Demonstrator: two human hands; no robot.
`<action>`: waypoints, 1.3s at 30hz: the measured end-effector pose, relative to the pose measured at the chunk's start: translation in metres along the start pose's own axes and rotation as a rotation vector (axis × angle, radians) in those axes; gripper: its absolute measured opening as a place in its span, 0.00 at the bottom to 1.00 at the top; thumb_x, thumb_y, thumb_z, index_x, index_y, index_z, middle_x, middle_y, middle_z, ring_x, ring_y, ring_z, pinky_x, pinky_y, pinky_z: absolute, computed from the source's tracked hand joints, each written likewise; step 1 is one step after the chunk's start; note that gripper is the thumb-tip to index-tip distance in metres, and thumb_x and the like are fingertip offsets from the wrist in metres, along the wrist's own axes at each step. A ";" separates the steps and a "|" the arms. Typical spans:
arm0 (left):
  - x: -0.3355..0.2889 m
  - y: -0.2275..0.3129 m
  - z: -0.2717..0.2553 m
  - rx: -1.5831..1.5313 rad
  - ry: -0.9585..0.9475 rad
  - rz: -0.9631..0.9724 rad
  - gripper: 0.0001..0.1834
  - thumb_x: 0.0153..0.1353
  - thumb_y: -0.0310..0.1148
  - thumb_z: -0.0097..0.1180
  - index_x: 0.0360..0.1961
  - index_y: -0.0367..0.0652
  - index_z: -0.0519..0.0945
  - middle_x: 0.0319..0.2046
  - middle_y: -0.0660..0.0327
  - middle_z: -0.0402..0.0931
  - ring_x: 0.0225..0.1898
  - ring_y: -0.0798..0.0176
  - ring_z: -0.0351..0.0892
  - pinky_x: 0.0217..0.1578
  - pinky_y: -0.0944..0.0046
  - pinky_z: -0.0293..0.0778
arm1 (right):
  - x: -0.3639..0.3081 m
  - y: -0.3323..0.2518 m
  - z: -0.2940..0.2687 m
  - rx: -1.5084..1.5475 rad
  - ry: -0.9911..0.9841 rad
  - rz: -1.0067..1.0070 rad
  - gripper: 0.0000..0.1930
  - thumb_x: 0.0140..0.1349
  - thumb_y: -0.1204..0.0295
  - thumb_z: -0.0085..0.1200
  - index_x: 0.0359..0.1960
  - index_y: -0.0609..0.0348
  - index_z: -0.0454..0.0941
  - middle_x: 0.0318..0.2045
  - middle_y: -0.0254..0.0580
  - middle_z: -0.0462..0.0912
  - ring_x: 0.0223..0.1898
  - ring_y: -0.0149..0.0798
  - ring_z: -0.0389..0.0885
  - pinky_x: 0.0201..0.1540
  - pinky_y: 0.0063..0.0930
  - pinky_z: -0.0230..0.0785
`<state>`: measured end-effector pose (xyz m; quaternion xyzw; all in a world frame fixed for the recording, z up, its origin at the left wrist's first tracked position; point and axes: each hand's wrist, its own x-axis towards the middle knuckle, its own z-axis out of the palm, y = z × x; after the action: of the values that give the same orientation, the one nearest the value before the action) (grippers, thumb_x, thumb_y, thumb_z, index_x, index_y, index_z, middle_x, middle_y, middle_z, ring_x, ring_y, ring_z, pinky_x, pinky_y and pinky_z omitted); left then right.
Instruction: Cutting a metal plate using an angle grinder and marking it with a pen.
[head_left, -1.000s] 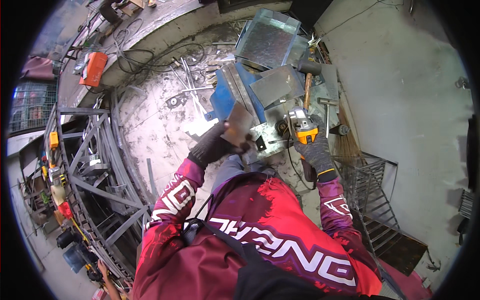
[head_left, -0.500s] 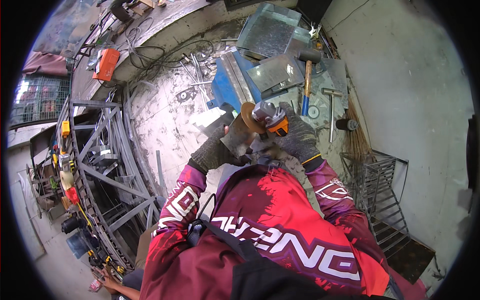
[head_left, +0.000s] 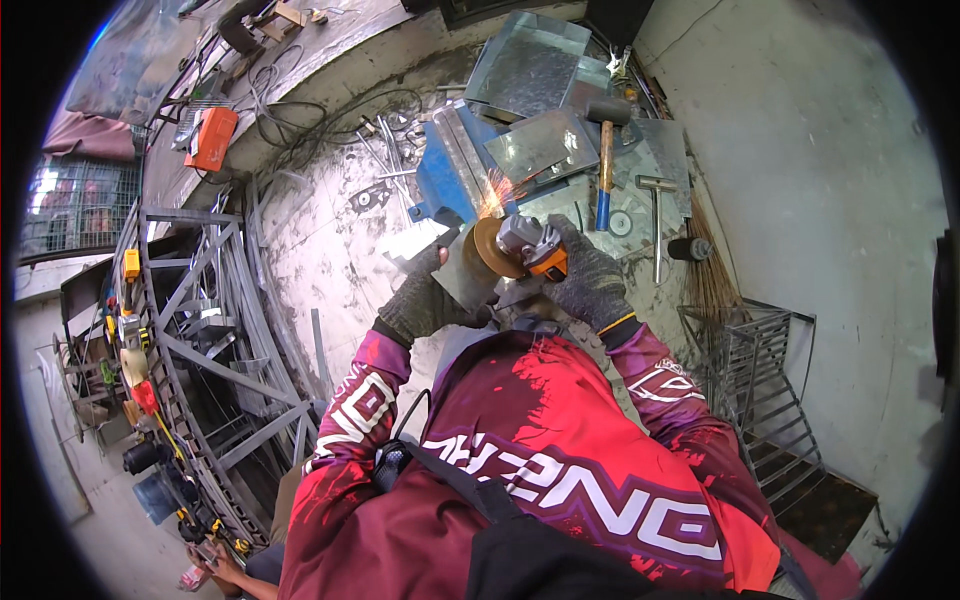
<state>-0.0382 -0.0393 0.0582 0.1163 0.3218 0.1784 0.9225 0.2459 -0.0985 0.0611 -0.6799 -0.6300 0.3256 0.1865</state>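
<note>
My right hand, in a dark grey knit glove, is closed round an orange and grey angle grinder. Its brown disc touches a thin piece of sheet metal, and orange sparks fly off toward the blue bench tool beyond. My left hand, gloved alike with a bare fingertip showing, grips that piece by its left side. The disc and both gloves hide part of the piece's edges.
Ahead lie a blue metal tool, sheet metal pans, a mallet, a steel hammer and a loose disc. Metal frames stand left, a rack right. Another person's hands show at lower left.
Sparks now spray from the disc, where none showed before. The grinder has shifted slightly left and down onto the sheet metal piece, with my right hand following.
</note>
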 end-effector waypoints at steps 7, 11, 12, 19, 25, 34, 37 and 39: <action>-0.005 0.025 -0.004 0.059 0.043 0.040 0.50 0.56 0.66 0.61 0.72 0.47 0.64 0.63 0.48 0.73 0.59 0.41 0.78 0.53 0.33 0.77 | -0.006 0.005 0.005 -0.010 0.015 -0.005 0.48 0.47 0.61 0.74 0.71 0.43 0.60 0.58 0.52 0.79 0.54 0.60 0.81 0.53 0.48 0.76; -0.016 0.040 -0.018 0.143 0.023 0.126 0.49 0.59 0.67 0.58 0.73 0.45 0.63 0.64 0.45 0.71 0.59 0.38 0.78 0.52 0.29 0.77 | -0.011 -0.001 -0.002 -0.011 -0.018 0.029 0.48 0.47 0.62 0.73 0.71 0.44 0.61 0.57 0.53 0.79 0.54 0.60 0.82 0.53 0.48 0.76; -0.018 0.046 -0.018 0.147 -0.016 0.143 0.49 0.60 0.67 0.57 0.73 0.45 0.62 0.65 0.44 0.71 0.60 0.37 0.77 0.52 0.27 0.76 | -0.012 -0.001 -0.005 0.020 -0.001 0.013 0.47 0.48 0.62 0.70 0.72 0.45 0.61 0.58 0.54 0.78 0.53 0.59 0.83 0.53 0.48 0.77; -0.026 0.055 -0.005 0.049 -0.141 0.234 0.51 0.60 0.66 0.56 0.74 0.43 0.60 0.67 0.43 0.68 0.60 0.33 0.76 0.51 0.28 0.78 | -0.006 0.021 -0.005 0.056 -0.012 0.146 0.48 0.46 0.61 0.72 0.72 0.45 0.62 0.56 0.53 0.81 0.51 0.58 0.84 0.52 0.48 0.76; -0.015 0.041 -0.023 0.110 -0.052 0.091 0.49 0.62 0.68 0.52 0.75 0.45 0.60 0.68 0.43 0.67 0.60 0.28 0.74 0.51 0.27 0.77 | 0.005 0.006 -0.011 0.060 0.105 0.114 0.52 0.44 0.55 0.75 0.72 0.42 0.60 0.53 0.51 0.83 0.51 0.57 0.84 0.52 0.47 0.76; -0.011 0.029 -0.011 0.194 0.054 0.020 0.50 0.62 0.68 0.55 0.72 0.39 0.63 0.62 0.43 0.74 0.55 0.38 0.81 0.48 0.38 0.82 | 0.015 -0.019 -0.014 0.041 0.006 0.108 0.47 0.48 0.57 0.73 0.71 0.42 0.60 0.52 0.54 0.82 0.49 0.59 0.84 0.49 0.47 0.78; -0.008 0.027 -0.021 0.222 0.030 -0.025 0.52 0.60 0.70 0.56 0.71 0.38 0.64 0.60 0.43 0.75 0.56 0.39 0.81 0.51 0.36 0.81 | 0.017 -0.027 -0.016 0.010 -0.022 0.113 0.48 0.47 0.56 0.73 0.71 0.40 0.60 0.51 0.53 0.81 0.49 0.60 0.84 0.49 0.49 0.77; -0.007 0.026 -0.024 0.214 0.095 -0.012 0.52 0.58 0.69 0.58 0.71 0.39 0.64 0.61 0.45 0.75 0.56 0.41 0.81 0.52 0.36 0.79 | 0.019 -0.027 -0.015 0.003 -0.047 0.106 0.50 0.45 0.56 0.73 0.72 0.38 0.59 0.51 0.53 0.81 0.50 0.59 0.84 0.51 0.51 0.76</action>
<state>-0.0651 -0.0165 0.0528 0.2037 0.3831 0.1427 0.8896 0.2362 -0.0733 0.0859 -0.7043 -0.5968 0.3518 0.1551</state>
